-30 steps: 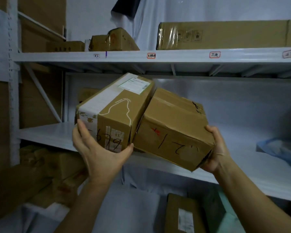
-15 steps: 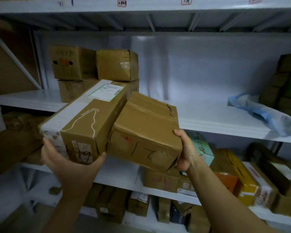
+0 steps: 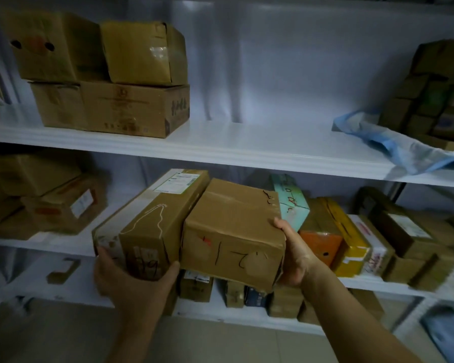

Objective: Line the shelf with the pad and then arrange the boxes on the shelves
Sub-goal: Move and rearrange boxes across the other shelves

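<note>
Foreground: cupping near end of long box from beneath with left hand, fingers curled round it; pressing squat box against it with right hand, fingers wrapped round its right side. Holding both, touching side by side, before lower shelf, near teal box. Farther back: showing blue pad rumpled at right end of upper shelf, stacked cartons at left
</note>
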The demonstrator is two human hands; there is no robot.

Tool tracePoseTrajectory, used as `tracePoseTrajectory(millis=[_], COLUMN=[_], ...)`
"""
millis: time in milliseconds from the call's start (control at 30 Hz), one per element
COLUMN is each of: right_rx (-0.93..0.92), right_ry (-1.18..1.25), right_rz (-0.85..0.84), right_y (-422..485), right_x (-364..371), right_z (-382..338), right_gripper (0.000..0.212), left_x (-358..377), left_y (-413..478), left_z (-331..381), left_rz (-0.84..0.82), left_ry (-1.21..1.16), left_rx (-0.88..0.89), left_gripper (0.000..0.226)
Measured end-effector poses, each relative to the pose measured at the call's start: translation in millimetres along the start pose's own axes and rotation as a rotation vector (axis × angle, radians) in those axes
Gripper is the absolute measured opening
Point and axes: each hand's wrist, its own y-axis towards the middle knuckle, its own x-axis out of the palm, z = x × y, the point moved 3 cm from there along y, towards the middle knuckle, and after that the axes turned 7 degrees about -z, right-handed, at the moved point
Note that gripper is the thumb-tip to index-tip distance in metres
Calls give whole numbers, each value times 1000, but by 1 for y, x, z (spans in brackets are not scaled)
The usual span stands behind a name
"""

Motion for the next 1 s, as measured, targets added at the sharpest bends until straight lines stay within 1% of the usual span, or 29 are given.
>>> tracePoseTrajectory(millis=[33, 133, 233, 300, 367, 467, 533, 600, 667, 700, 733, 833, 1000], right_rx=[-3, -34, -69, -115, -150, -197, -256, -316, -362, -386, -398, -359, -328], right_ry=[-31, -49, -5, 25, 64, 85, 142, 193, 238, 260, 268, 289, 301], right_rz=[32, 102, 200, 233, 283, 348, 355, 347, 388, 412, 415, 404, 432], right_y=[-2, 3, 12, 17, 22, 25, 28, 30, 33, 33, 33, 36, 50], right_x=[-5, -30, -56, -71, -87, -109, -126, -146, -167, -176, -184, -203, -241], right_z=[-4, -12, -22, -32, -45, -63, -74, -79, -82, -84, -87, -93, -103], right_gripper=[65, 70, 64, 61, 53, 32, 27, 30, 44, 47, 44, 33, 34], left_x=[10, 45, 84, 113, 142, 185, 213, 237, 262, 274, 285, 312, 350], left_y=[-3, -7, -5, 2, 11, 24, 33, 40, 44, 45, 44, 41, 23], left_z=[2, 9, 8, 2, -4, -8, -8, -10, -14, -17, -19, -30, -40], left_rz=[-37, -80, -121, -147, -171, -194, -199, -201, -206, -209, -213, -205, -185], left_ry=[-16, -48, -40, -51, -44, -47, -58, -71, -78, -74, -66, -68, 19], left_rx=[-27, -58, -74, -109, -130, -150, -127, -119, -126, -126, -130, -164, -131], left_gripper=[139, 136, 137, 139, 138, 135, 132, 132, 132, 133, 133, 134, 139])
